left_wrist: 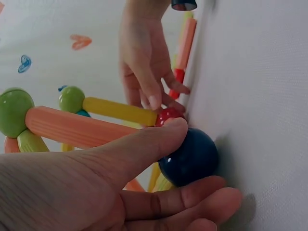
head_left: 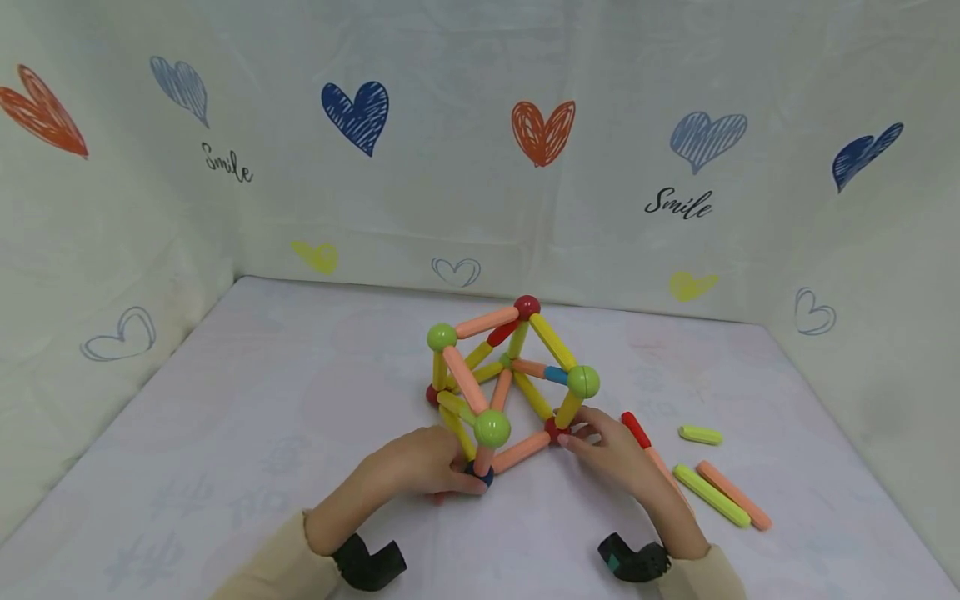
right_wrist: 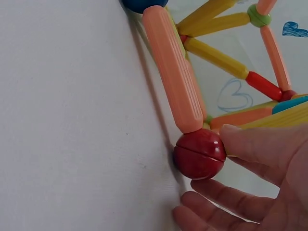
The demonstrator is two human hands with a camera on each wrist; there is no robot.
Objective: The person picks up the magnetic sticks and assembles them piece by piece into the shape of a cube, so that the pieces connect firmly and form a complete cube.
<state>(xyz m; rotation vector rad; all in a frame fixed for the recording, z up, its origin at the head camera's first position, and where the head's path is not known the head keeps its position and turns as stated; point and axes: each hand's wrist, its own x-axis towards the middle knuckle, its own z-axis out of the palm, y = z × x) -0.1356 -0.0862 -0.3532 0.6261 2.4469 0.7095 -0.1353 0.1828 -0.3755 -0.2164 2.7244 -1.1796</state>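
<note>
A frame of sticks and balls stands on the white table (head_left: 247,400), with green balls (head_left: 492,428) and a red ball (head_left: 527,307) at its upper corners. Salmon sticks (head_left: 487,321) and yellow sticks (head_left: 553,341) join the corners. My left hand (head_left: 423,462) pinches the dark blue ball (left_wrist: 195,159) at the near bottom corner between thumb and fingers. At the bottom right corner, my right hand (head_left: 611,450) holds a red ball (right_wrist: 199,154), thumb on one side and fingertips on the other. One salmon stick (right_wrist: 173,72) runs between these two balls.
Loose sticks lie to the right: a red-and-salmon one (head_left: 636,429) partly behind my right forearm, a short green stick (head_left: 701,435), a longer yellow-green stick (head_left: 711,496) and a salmon stick (head_left: 735,496). A white cloth wall (head_left: 450,208) with printed hearts surrounds the table's back and sides.
</note>
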